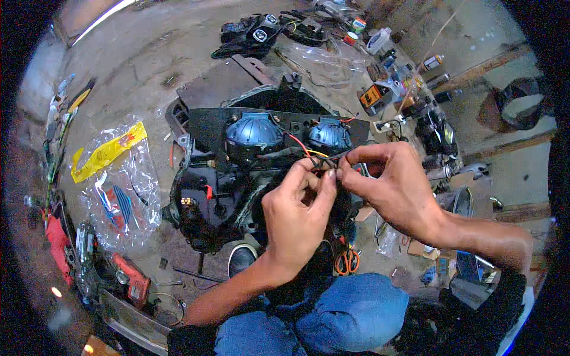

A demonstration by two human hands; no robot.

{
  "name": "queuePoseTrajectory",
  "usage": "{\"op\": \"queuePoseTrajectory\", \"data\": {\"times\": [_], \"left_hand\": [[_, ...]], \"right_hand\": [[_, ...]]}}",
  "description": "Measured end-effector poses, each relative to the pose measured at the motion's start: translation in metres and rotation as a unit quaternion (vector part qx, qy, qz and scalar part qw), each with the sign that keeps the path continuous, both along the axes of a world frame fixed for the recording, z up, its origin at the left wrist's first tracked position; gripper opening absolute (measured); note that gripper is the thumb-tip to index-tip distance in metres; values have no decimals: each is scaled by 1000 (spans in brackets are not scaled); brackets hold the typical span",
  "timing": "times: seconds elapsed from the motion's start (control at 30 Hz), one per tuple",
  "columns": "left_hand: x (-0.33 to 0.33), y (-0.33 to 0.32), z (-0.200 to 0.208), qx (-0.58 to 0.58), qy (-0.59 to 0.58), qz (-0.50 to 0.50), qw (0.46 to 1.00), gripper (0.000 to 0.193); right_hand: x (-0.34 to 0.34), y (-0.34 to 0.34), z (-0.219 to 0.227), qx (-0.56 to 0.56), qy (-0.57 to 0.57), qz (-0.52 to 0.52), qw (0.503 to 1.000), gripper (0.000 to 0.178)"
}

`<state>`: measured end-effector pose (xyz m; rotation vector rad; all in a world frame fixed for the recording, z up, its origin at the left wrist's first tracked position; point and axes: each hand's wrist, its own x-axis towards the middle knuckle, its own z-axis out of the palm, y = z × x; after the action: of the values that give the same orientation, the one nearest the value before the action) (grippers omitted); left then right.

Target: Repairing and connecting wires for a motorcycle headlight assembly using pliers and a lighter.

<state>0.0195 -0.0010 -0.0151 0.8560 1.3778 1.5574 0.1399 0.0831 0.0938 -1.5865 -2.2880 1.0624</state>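
Observation:
My left hand (298,216) and my right hand (396,188) meet in the middle, both closed in a pinch on thin wires. A red wire (298,143) and a yellow wire (317,153) run to my fingertips along with darker strands; how they are joined there is hidden. Just beyond and beneath my hands lies a black headlight housing (199,172). Two blue metallic rounded lamp units, a left one (254,132) and a right one (330,134), sit in it. A small red piece (208,191) shows inside the housing's left part.
Orange-handled scissors (347,261) lie by my knee. To the left are a clear plastic bag (127,204) with a yellow strip and a red power tool (133,282). Bottles and a grey jug (380,98) line the right wall. Black lamp parts (252,35) lie at the back.

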Motion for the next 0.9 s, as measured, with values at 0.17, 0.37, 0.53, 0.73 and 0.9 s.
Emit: {"op": "queuePoseTrajectory", "data": {"times": [0.17, 0.37, 0.53, 0.73, 0.9], "left_hand": [[2, 2, 2, -3, -31, 3, 1000, 21], [4, 1, 5, 16, -46, 34, 998, 15], [0, 2, 8, -19, -34, 15, 999, 14], [1, 0, 10, -25, -80, 25, 996, 14], [0, -2, 12, -37, -71, 29, 996, 14]], "right_hand": [[7, -1, -3, -13, 23, 3, 1000, 21], [24, -10, 0, 117, 47, 48, 991, 16], [44, -11, -9, 246, 51, 107, 962, 21], [63, -18, -35, 354, 78, 131, 923, 39], [55, -17, -61, 377, 113, 131, 910, 54]]}}
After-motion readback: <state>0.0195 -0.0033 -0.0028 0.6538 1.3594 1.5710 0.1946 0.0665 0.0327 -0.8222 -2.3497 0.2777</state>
